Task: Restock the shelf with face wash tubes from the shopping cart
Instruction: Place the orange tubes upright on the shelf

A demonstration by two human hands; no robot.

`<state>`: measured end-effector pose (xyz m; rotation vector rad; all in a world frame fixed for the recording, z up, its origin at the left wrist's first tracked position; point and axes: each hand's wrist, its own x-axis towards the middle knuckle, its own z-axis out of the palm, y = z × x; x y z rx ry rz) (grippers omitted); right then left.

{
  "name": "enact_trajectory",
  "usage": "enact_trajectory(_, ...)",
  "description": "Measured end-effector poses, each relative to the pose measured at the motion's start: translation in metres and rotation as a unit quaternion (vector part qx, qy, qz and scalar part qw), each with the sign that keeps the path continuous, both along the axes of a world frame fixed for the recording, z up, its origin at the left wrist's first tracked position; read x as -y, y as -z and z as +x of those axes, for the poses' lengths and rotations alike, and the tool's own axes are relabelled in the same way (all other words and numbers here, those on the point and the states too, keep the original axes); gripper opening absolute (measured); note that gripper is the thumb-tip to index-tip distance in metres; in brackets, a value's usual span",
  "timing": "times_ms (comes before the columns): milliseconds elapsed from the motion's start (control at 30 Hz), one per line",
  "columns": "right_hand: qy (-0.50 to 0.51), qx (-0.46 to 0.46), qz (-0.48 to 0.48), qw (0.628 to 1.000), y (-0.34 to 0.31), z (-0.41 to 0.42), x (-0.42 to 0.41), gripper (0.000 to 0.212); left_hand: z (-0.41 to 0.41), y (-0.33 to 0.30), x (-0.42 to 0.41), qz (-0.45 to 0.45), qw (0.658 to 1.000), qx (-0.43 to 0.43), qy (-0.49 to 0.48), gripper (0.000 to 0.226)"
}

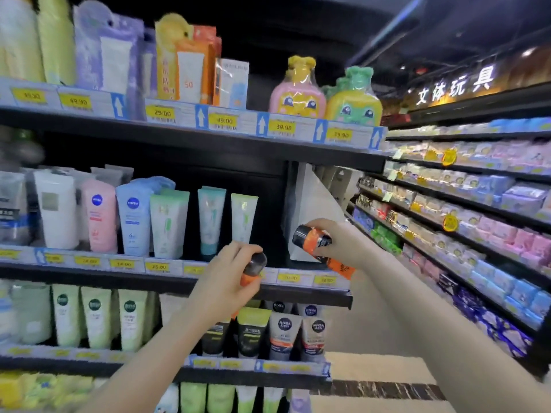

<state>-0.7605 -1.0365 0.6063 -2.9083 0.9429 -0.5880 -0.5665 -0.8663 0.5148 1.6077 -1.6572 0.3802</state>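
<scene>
My left hand [228,274] grips an orange face wash tube with a black cap [254,267], cap up, just in front of the middle shelf's edge [167,280]. My right hand [343,242] holds a second orange tube with a black cap [313,239] tilted, cap toward the left, at the right end of that shelf. On the middle shelf stand several tubes, among them a pale green tube [243,217]; dark free room lies to its right. The shopping cart is out of view.
Above, a shelf carries boxed sunscreens and two cartoon-shaped bottles [325,95]. Below stand green tubes and dark men's tubes [283,335]. A white panel [313,198] closes the unit's right end. An aisle and long shelving with packaged goods [465,222] run to the right.
</scene>
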Motion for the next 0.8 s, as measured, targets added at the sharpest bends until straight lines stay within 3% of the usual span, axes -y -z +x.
enact_trajectory(100, -0.020, -0.096, 0.005, 0.995, -0.011, 0.007, 0.013, 0.058, -0.010, -0.002, 0.011, 0.010, 1.000, 0.018, -0.021, 0.047)
enact_trajectory(233, 0.004, -0.274, 0.082, 0.958, -0.024, 0.006, 0.018, 0.064, -0.012, -0.005, 0.016, 0.020, 0.999, 0.021, -0.041, 0.048)
enact_trajectory(300, 0.025, -0.297, 0.085, 0.951, -0.023, 0.001, 0.021, 0.058, -0.010, -0.006, 0.016, 0.021, 0.999, 0.022, -0.041, 0.048)
enact_trajectory(567, -0.040, -0.114, 0.132, 0.984, 0.004, -0.018, 0.031, 0.033, -0.006, -0.007, 0.021, 0.032, 0.998, 0.039, -0.038, 0.046)
enact_trajectory(733, -0.010, -0.078, 0.136, 0.988, 0.029, -0.051, 0.038, 0.015, -0.006, -0.007, 0.022, 0.036, 0.997, 0.054, -0.031, 0.045)
enact_trajectory(800, 0.008, -0.022, 0.132, 0.991, 0.035, -0.060, 0.040, 0.006, -0.006, -0.008, 0.022, 0.039, 0.997, 0.054, -0.032, 0.045)
